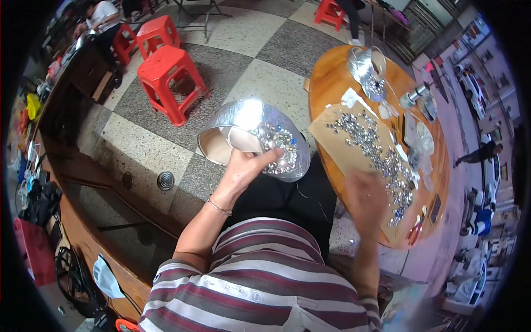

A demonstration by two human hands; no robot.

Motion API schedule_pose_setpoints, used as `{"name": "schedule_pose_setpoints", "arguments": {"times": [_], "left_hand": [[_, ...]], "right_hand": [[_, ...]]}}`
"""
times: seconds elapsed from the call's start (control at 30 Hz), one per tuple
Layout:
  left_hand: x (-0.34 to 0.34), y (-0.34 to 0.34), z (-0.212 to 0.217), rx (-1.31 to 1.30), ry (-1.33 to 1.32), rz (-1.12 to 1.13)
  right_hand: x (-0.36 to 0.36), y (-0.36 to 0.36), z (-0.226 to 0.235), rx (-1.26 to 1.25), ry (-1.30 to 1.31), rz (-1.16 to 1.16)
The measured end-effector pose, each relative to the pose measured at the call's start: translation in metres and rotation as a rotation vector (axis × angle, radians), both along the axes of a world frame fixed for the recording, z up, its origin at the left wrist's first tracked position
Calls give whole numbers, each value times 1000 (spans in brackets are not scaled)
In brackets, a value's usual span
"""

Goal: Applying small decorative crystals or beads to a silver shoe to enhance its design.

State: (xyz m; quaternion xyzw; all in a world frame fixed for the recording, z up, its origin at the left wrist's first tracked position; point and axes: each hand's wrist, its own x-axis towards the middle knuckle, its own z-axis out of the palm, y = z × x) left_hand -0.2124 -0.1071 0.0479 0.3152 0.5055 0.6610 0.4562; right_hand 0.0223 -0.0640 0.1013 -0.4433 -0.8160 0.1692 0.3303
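My left hand [249,166] is closed on a shiny silver cap-like piece [232,115] with a pale lining, held above my lap. Its thumb presses on a cluster of clear and blue rhinestones [283,148] covering part of the outside. A thin thread hangs below the piece. Over the near edge of the wooden table [326,72], my right hand [366,193] is smeared by motion, so I cannot make out its fingers. Beside it, many loose rhinestones [370,146] lie scattered on a sheet of brown paper [326,130].
Another silver piece [365,72] stands at the table's far end, near a metal-topped container [415,95]. Red-handled pliers [415,233] lie at its near right. Red stools [166,77] stand ahead left. A curved wooden counter [94,238] with a face mask [107,276] borders my left.
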Motion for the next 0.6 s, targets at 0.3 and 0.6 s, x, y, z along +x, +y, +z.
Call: {"name": "schedule_pose_setpoints", "arguments": {"times": [0.3, 0.6], "left_hand": [[19, -2, 5, 30, 175, -157], [17, 5, -7, 69, -453, -207]], "right_hand": [[-60, 11, -34, 203, 111, 231], [-32, 33, -39, -923, 726, 349]]}}
